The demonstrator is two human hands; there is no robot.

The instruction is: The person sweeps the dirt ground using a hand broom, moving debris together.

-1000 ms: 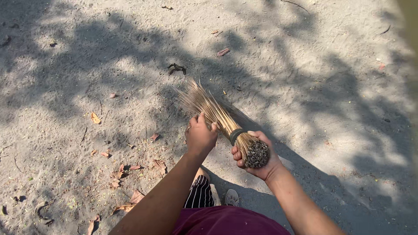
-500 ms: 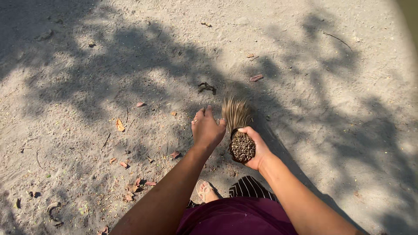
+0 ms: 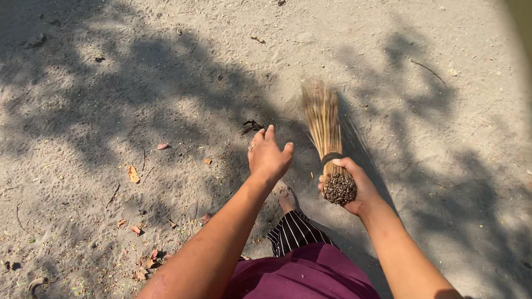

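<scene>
Right hand (image 3: 354, 185) grips the stick broom (image 3: 324, 130) by its bound end; left hand (image 3: 269, 158) spread beside it.

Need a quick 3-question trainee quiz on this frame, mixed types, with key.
1. True or false: the left hand grips the stick broom.
2. Which hand holds the broom's bound end? A) the right hand B) the left hand C) both
3. Fill in: dry leaves lie on the sandy ____.

Key: 1 false, the left hand is open and apart from the broom; 2 A; 3 ground.
</scene>
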